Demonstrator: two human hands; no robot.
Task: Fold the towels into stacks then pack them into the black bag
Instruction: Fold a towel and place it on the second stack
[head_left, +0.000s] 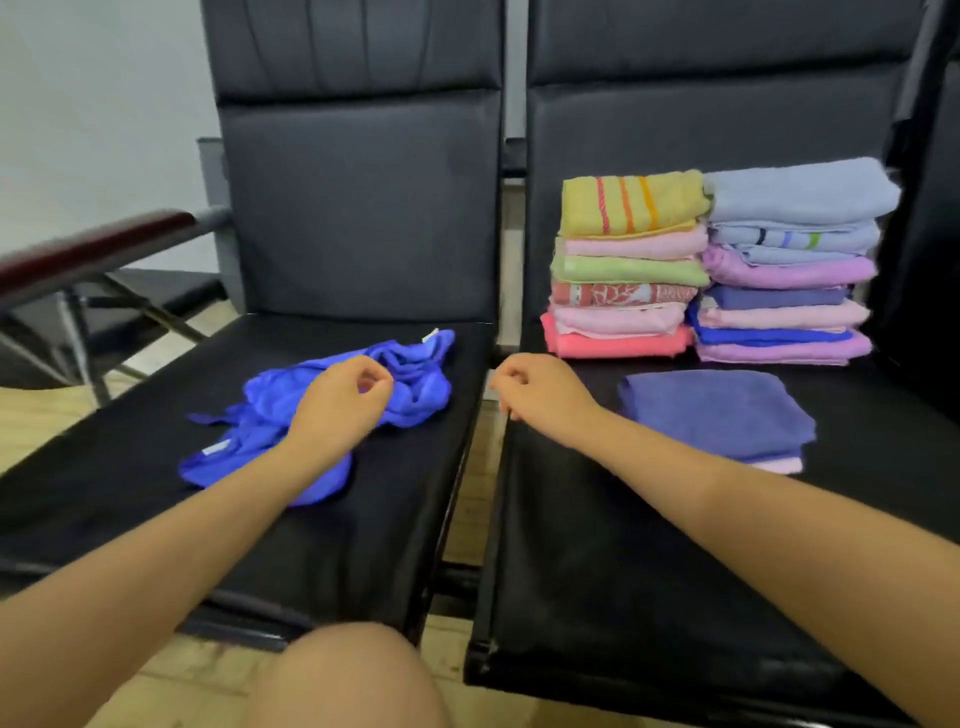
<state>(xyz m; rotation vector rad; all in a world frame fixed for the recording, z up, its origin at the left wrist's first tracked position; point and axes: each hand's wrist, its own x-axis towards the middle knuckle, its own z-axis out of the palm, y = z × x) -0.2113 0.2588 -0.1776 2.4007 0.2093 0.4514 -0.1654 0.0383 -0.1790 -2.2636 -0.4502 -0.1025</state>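
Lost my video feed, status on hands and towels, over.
Left hand over crumpled bright blue towel, loosely curled, empty. Right hand empty, between seats. Two folded towel stacks on right black seat. Nothing blocking.

Waiting room: linked black seats (363, 218)

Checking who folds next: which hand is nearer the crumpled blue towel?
Left. The left hand hovers over the crumpled blue towel, fingers loosely curled. The right hand is off to its right, over the gap between the seats.
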